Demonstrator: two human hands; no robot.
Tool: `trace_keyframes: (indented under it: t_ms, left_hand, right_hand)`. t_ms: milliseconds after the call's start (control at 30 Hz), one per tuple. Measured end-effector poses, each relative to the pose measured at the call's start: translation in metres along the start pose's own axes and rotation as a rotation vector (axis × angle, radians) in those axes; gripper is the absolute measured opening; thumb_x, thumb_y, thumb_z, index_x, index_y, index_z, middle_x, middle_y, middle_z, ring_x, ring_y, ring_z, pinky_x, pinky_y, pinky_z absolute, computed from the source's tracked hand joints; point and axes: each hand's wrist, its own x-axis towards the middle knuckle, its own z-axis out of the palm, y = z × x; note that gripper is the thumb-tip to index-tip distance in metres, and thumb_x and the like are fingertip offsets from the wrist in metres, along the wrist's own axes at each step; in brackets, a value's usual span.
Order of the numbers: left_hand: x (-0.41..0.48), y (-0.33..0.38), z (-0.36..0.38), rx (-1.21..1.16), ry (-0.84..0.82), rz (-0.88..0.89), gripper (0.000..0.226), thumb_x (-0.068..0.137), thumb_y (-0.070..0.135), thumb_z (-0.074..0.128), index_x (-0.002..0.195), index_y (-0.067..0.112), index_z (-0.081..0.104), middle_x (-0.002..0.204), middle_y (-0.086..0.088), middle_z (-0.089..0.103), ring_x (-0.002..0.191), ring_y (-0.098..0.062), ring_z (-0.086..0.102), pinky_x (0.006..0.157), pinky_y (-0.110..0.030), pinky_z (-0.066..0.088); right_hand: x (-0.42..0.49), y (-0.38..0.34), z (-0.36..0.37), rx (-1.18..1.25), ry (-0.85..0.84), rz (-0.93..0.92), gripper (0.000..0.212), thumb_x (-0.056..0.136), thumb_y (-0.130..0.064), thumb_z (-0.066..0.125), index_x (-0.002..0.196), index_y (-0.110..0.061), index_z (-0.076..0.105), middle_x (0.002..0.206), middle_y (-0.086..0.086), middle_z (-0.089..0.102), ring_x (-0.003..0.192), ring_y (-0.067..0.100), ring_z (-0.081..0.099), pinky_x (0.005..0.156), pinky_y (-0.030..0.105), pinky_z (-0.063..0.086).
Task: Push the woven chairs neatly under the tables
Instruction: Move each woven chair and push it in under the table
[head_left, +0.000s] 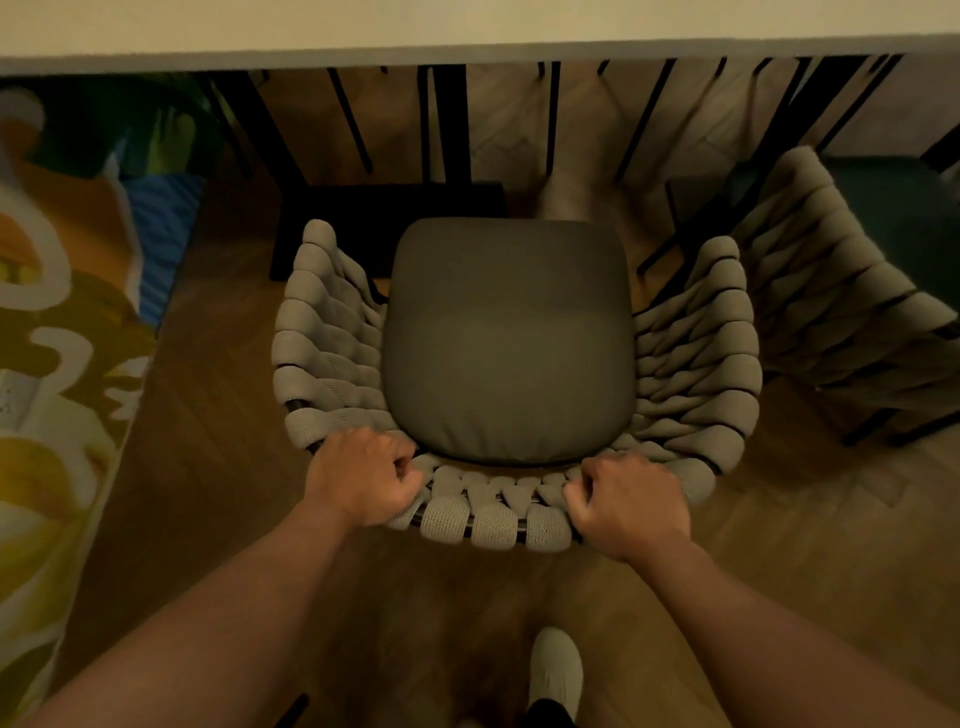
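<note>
A woven chair (493, 514) with thick grey braided straps and a dark grey seat cushion (509, 338) stands right below me, facing the table. My left hand (363, 475) grips the top of its backrest at the left corner. My right hand (631, 501) grips the backrest at the right corner. The pale table top (467, 26) runs across the top of the view, and its edge lies beyond the front of the cushion. A second woven chair (826, 291) stands to the right, partly under the table.
Black table legs and a dark base (384, 208) stand on the wooden floor under the table. A colourful patterned surface (62, 338) fills the left side. My light shoe (556, 670) is on the floor behind the chair.
</note>
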Motion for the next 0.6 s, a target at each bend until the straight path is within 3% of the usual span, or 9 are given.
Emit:
trace_keyframes:
  t_ms: [433, 600]
  left_hand:
    - [0.097, -0.023, -0.03, -0.003, -0.023, 0.002, 0.029, 0.075, 0.043, 0.036, 0.052, 0.024, 0.037, 0.05, 0.007, 0.038, 0.049, -0.014, 0.034, 0.05, -0.03, 0.023]
    - [0.107, -0.019, -0.031, 0.028, -0.019, 0.01, 0.038, 0.072, 0.049, 0.023, 0.055, 0.022, 0.044, 0.049, 0.006, 0.041, 0.047, -0.01, 0.034, 0.048, -0.028, 0.023]
  right_hand:
    - [0.1, 0.013, -0.021, -0.034, 0.036, 0.05, 0.042, 0.091, -0.05, 0.041, 0.061, -0.022, 0.052, 0.055, -0.005, 0.047, 0.051, 0.013, 0.045, 0.048, 0.03, 0.041]
    - [0.11, 0.024, -0.027, -0.012, 0.017, 0.028, 0.04, 0.09, -0.05, 0.041, 0.062, -0.023, 0.051, 0.059, -0.004, 0.05, 0.055, 0.015, 0.048, 0.051, 0.031, 0.042]
